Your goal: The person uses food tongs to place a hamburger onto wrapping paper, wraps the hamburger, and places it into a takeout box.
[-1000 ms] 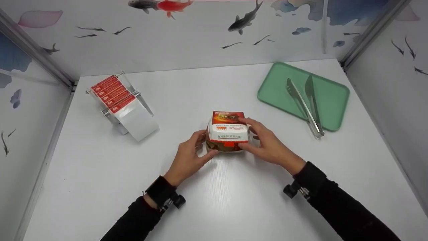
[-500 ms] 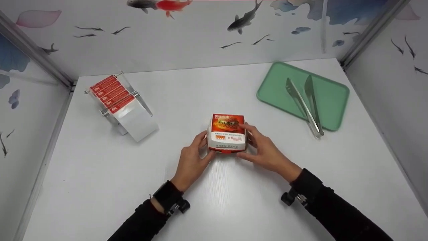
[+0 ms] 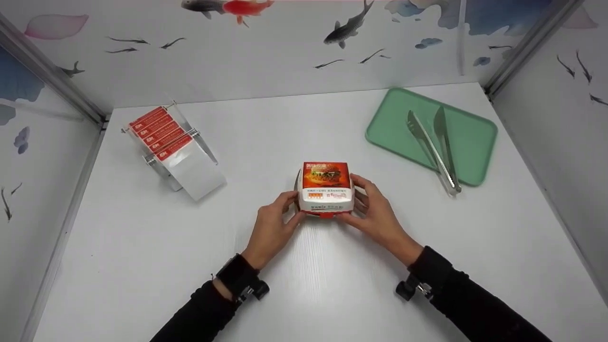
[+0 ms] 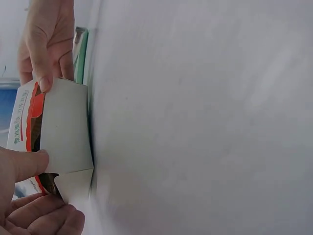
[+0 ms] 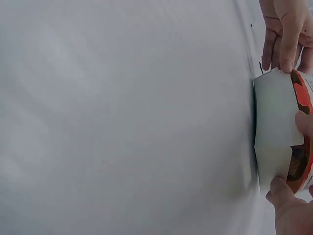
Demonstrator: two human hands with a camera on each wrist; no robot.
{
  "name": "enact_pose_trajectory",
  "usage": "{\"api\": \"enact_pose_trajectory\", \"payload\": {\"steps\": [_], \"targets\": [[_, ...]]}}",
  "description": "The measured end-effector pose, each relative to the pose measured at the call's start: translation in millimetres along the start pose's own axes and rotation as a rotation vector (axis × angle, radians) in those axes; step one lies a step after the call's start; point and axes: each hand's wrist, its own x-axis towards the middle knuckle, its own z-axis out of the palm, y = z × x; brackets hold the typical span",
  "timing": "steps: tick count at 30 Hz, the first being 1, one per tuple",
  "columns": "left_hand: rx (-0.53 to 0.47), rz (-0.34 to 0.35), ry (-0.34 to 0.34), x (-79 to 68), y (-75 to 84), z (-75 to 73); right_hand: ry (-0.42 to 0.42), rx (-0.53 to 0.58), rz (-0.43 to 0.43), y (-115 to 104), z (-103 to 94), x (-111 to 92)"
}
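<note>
A paper burger box (image 3: 327, 190) stands on the white table, its lid printed with a burger picture and its red tab facing the person. My left hand (image 3: 271, 227) holds the box's left side, thumb at the front corner. On the right side, my right hand (image 3: 380, 223) grips it likewise, thumb at the front and fingers along the side. In the left wrist view a dark brown strip shows between lid and white base (image 4: 66, 132), beside the thumbs. The right wrist view shows the same gap near the red tab (image 5: 301, 94). The box's inside is mostly hidden.
At the back right lies a green tray (image 3: 387, 111) with metal tongs (image 3: 441, 161) across it, their joined end past its front edge. A sticker dispenser (image 3: 173, 152) with a roll of red-and-white labels stands at the left. Printed wall panels (image 3: 266, 61) enclose the table.
The lid has come down at the front and covers more of the base. My right fingers have slid off the lid's top edge to the side. The left hand has shifted slightly.
</note>
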Motion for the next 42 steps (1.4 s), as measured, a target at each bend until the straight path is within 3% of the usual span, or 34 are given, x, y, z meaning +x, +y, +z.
{"api": "enact_pose_trajectory", "payload": {"steps": [8,15,19,25,33,42], "targets": [[-0.085,-0.045,0.03,2.8,0.5,1.3,0.097,-0.076,0.047,-1.3,4.7,-2.7],[-0.354,-0.175,0.027,8.4,-0.5,0.2,0.081,-0.04,0.087,-3.3,4.7,-3.6],[-0.432,-0.222,0.047,11.1,-1.5,-1.0,0.068,-0.005,0.088,-3.8,5.2,-5.3],[-0.417,-0.26,0.021,9.9,-0.6,0.3,0.093,0.0,0.034,-1.9,8.4,-9.8],[-0.27,-0.2,0.025,6.4,-3.3,1.5,0.134,-0.016,0.004,1.5,14.8,-14.1],[-0.357,-0.2,0.076,5.8,-5.2,-1.5,0.2,-0.059,0.048,3.4,15.0,-16.6]]}}
